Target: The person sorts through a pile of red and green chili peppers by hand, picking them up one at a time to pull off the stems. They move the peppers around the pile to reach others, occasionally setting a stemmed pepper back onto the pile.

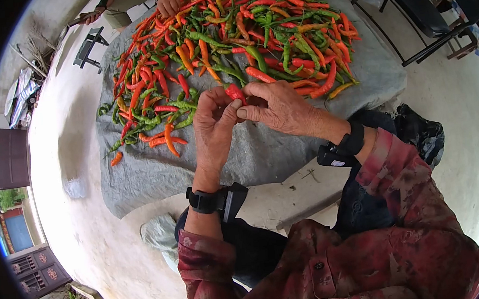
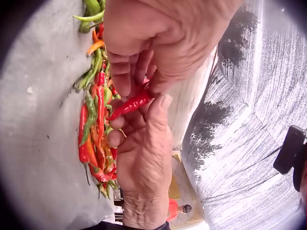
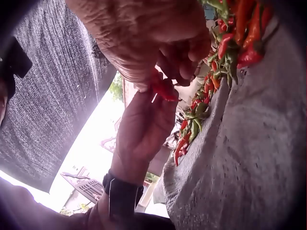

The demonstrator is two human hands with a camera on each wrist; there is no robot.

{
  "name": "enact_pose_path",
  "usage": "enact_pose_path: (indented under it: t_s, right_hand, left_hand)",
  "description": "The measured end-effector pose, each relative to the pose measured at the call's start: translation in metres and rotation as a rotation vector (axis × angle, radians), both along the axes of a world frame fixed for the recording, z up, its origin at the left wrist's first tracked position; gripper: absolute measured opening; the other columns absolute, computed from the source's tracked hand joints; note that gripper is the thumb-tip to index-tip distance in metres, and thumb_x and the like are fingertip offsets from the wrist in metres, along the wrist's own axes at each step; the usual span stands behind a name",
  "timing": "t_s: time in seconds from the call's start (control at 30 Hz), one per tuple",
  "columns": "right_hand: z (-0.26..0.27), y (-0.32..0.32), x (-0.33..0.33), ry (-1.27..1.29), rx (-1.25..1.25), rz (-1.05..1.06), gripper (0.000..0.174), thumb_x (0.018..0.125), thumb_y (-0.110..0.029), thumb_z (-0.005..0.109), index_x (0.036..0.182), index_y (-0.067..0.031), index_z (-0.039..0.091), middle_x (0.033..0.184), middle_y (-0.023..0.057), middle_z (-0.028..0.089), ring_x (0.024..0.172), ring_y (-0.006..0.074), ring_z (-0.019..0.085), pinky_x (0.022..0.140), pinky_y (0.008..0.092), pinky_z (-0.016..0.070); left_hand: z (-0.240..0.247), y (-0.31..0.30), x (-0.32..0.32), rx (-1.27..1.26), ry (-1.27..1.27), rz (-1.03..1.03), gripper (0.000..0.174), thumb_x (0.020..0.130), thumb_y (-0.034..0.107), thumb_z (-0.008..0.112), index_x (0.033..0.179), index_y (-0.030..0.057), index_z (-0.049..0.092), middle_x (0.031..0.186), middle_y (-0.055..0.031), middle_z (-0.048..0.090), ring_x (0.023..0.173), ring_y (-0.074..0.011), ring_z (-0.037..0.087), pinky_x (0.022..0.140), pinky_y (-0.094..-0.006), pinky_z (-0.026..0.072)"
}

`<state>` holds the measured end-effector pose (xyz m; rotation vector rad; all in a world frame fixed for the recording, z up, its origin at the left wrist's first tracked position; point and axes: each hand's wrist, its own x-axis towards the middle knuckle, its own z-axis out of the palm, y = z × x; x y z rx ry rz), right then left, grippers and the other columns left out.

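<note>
A short red chili pepper [image 1: 235, 94] is held between both hands in front of the pile. My left hand [image 1: 212, 122] pinches it with the thumb against the fingers. From the other side my right hand [image 1: 284, 109] grips its other end with thumb and fingertips. The left wrist view shows the glossy pepper [image 2: 130, 105] lying across the left fingers, one end hidden under the right hand [image 2: 158, 40]. In the right wrist view the pepper [image 3: 164, 91] shows only partly below the right fingers. Just beyond both hands spreads a heap of red, orange and green chilies [image 1: 228, 35].
The heap lies on a grey cloth [image 1: 156, 183] draped over a raised surface. Another person's hand [image 1: 168, 3] reaches into its far edge. A black chair [image 1: 407, 1] stands at the right, a small stool [image 1: 90, 48] at the left. A black plastic bag [image 1: 419, 132] sits by the right forearm.
</note>
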<state>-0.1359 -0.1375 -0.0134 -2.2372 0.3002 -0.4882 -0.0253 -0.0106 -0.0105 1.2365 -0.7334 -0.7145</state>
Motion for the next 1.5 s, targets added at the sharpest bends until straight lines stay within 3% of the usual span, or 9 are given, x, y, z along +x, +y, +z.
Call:
enact_pose_path:
  t_s: [0.2,0.37,0.53,0.73,0.8,0.93,0.97,1.07,1.5]
  right_hand:
    - [0.006,-0.01,-0.004,0.005,-0.061,0.036,0.034,0.087,-0.032,0.064,0.088,0.0013,0.057,0.071,0.0129,0.06,0.064,0.0262,0.059,0.061,0.0354,0.0459]
    - [0.026,-0.035,-0.01,-0.128,0.615,-0.114,0.028,0.089,-0.028,0.063,0.092,-0.0004,0.062,0.069,0.0018,0.058,0.058,0.0082,0.051,0.053,0.0261,0.0421]
    - [0.024,-0.055,-0.017,-0.363,1.147,-0.212,0.027,0.093,-0.029,0.059,0.099,-0.0025,0.062,0.074,0.0016,0.059,0.055,0.0056,0.048,0.05,0.0204,0.0402]
    - [0.027,-0.076,-0.023,-0.273,0.986,-0.249,0.028,0.092,-0.028,0.061,0.103,-0.0028,0.062,0.078,0.0024,0.06,0.063,0.0075,0.052,0.054,0.0222,0.0429]
    - [0.025,-0.074,-0.021,-0.249,0.155,-0.365,0.031,0.09,-0.026,0.062,0.109,-0.0016,0.06,0.08,0.0033,0.06,0.067,0.0104,0.054,0.059,0.0243,0.0456]
    - [0.027,-0.055,-0.019,-0.249,-0.119,-0.42,0.033,0.088,-0.019,0.064,0.114,-0.0011,0.058,0.09,0.0062,0.062,0.07,0.0112,0.054,0.067,0.0283,0.0483]
    - [0.029,-0.048,-0.019,-0.194,-0.036,-0.326,0.028,0.085,-0.019,0.066,0.108,-0.0029,0.06,0.087,0.0109,0.061,0.07,0.0209,0.062,0.067,0.0307,0.05]
    - [0.006,-0.031,-0.009,-0.125,0.389,-0.02,0.033,0.085,-0.019,0.067,0.111,-0.0009,0.059,0.093,0.0103,0.064,0.076,0.0145,0.06,0.069,0.0301,0.0493]
    - [0.016,-0.016,0.0,0.064,0.334,0.244,0.025,0.082,-0.022,0.069,0.087,0.0018,0.063,0.073,0.009,0.064,0.063,0.0143,0.057,0.059,0.0302,0.0463]
  left_hand:
    - [0.008,0.012,0.026,0.19,0.078,0.035,0.017,0.092,0.012,0.059,0.106,0.0017,0.055,0.092,-0.004,0.061,0.079,-0.0108,0.06,0.065,-0.0242,0.0511]
    - [0.005,0.032,0.061,0.585,-1.389,0.389,0.03,0.08,0.0,0.059,0.11,0.0075,0.058,0.098,-0.0106,0.058,0.094,-0.0311,0.059,0.073,-0.0393,0.0509]
    - [-0.012,0.021,0.058,0.643,-1.408,0.334,0.033,0.074,-0.002,0.062,0.106,0.0058,0.061,0.102,-0.0111,0.059,0.099,-0.0325,0.058,0.08,-0.0417,0.0469]
    - [0.007,0.008,0.043,0.457,-1.222,0.384,0.023,0.079,0.003,0.065,0.101,0.0043,0.06,0.09,-0.0106,0.062,0.078,-0.0288,0.062,0.068,-0.0365,0.0493]
    - [0.011,0.006,0.034,0.286,-1.06,0.392,0.015,0.086,0.008,0.063,0.1,0.0033,0.059,0.083,-0.0083,0.062,0.067,-0.0214,0.062,0.062,-0.0304,0.0505]
    - [0.003,0.001,0.018,0.14,-0.423,0.261,0.014,0.091,0.012,0.062,0.099,0.0006,0.058,0.081,-0.0043,0.063,0.063,-0.011,0.059,0.059,-0.0235,0.0488]
    - [0.004,0.0,0.011,0.115,-0.285,0.174,0.016,0.092,0.014,0.06,0.099,-0.0001,0.058,0.081,-0.0028,0.063,0.064,-0.0086,0.058,0.059,-0.0222,0.0484]
    - [0.007,-0.005,-0.004,0.077,-0.057,0.041,0.017,0.093,0.016,0.06,0.1,0.0006,0.059,0.079,-0.001,0.061,0.063,-0.0061,0.056,0.059,-0.0204,0.0477]
    - [0.006,0.009,0.002,-0.033,0.13,0.077,0.024,0.095,0.023,0.056,0.107,0.0025,0.06,0.098,-0.0035,0.062,0.08,-0.0076,0.057,0.073,-0.0243,0.0492]
